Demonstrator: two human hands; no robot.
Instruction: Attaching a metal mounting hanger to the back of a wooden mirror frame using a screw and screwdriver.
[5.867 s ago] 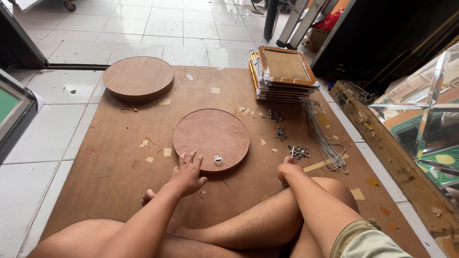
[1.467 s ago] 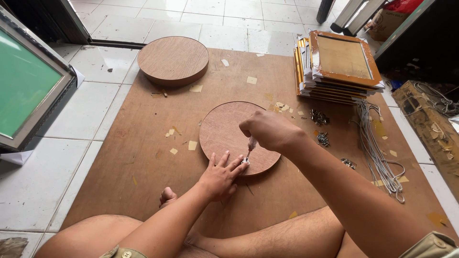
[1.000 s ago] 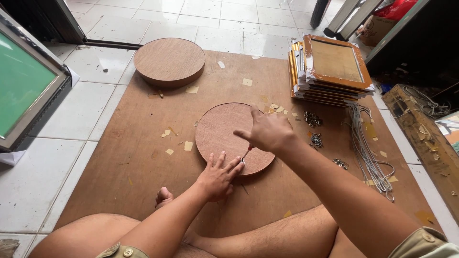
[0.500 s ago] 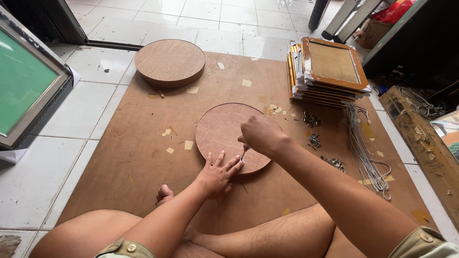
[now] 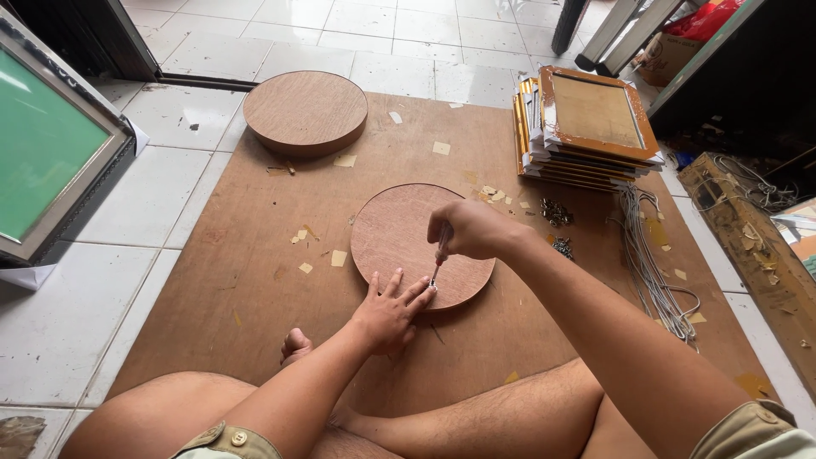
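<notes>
Hardboard sheet (image 5: pixel 255 280), brown and matte, covers the tiled floor and carries everything. Compared with half a second ago, little has shifted: the right hand (image 5: pixel 467 231) stays clenched on a thin screwdriver (image 5: pixel 439 262), its tip at the near edge of the round wooden disc (image 5: pixel 399 234) in the sheet's middle. The left hand (image 5: pixel 387 310) still lies flat, fingers (image 5: pixel 414 294) spread and released, touching that edge. A second disc (image 5: pixel 306 110) sits at the far-left corner, stacked frames (image 5: pixel 591 127) far right, small metal hardware (image 5: pixel 557 212) beside them.
</notes>
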